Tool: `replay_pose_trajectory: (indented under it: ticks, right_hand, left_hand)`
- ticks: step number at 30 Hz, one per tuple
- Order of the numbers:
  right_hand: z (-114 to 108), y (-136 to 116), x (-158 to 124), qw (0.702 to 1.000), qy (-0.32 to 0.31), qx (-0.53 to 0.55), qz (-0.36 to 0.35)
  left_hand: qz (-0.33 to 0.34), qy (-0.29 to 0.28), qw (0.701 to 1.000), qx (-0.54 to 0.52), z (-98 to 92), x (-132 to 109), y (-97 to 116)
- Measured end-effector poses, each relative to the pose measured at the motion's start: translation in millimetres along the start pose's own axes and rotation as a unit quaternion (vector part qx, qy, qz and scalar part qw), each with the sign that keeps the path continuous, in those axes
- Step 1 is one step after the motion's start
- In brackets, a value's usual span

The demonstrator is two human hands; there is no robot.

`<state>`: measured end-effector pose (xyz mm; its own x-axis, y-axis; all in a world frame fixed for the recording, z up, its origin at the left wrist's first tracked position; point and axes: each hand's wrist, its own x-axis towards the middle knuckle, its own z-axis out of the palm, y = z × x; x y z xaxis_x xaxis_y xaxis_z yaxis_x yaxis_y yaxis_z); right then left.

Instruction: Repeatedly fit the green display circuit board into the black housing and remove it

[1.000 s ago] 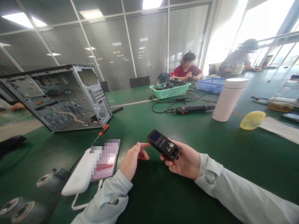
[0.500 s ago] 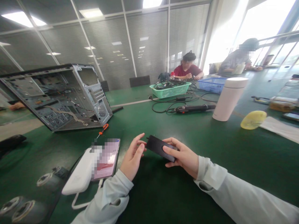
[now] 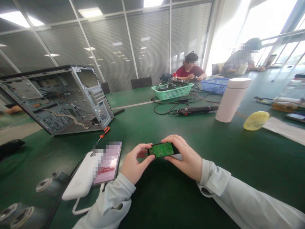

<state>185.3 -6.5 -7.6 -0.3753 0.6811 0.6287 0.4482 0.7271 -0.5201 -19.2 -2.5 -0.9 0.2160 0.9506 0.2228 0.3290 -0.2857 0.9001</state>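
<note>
Between my two hands is a small black case with a green circuit board (image 3: pixel 162 150) showing on its upward face. My left hand (image 3: pixel 136 161) grips its left end, thumb along the near edge and fingers at the far edge. On the other end, my right hand (image 3: pixel 185 155) holds it with fingers over the far side and thumb on the near side. The board is tilted toward me, above the table; its underside is hidden. Left of my left hand lie a phone (image 3: pixel 113 170) with its screen lit and a white power bank (image 3: pixel 79 178) with a cable.
An open computer case (image 3: pixel 105 111) stands at the left, an orange-handled screwdriver (image 3: pixel 104 132) before it. Metal cylinders (image 3: pixel 46 187) sit lower left. Beyond my hands are a black electric screwdriver (image 3: pixel 197 110), a green basket (image 3: pixel 175 93) of cables, a pink bottle (image 3: pixel 230 105) and a yellow object (image 3: pixel 256 121).
The black case has been turned over, so the green circuit board now faces up. My left hand, apart from it before, has closed on its left end.
</note>
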Motion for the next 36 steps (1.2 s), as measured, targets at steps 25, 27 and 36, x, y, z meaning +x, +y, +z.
replay_pose_trajectory:
  ticks: [25,27,36]
  right_hand:
    - [-2.5,-12.2,0.1,0.999,-0.001,-0.032,0.032]
    - [-2.1,-13.9,-0.4,0.999,-0.006,-0.038,0.018]
    - [2.2,6.2,-3.6,0.997,0.01,0.012,0.077]
  left_hand:
    - [0.15,0.037,0.97,0.19,-0.1,-9.0,12.0]
    - [0.178,0.03,0.952,0.245,-0.7,-8.1,11.1]
    - [0.155,0.063,0.97,0.179,1.0,-8.3,10.5]
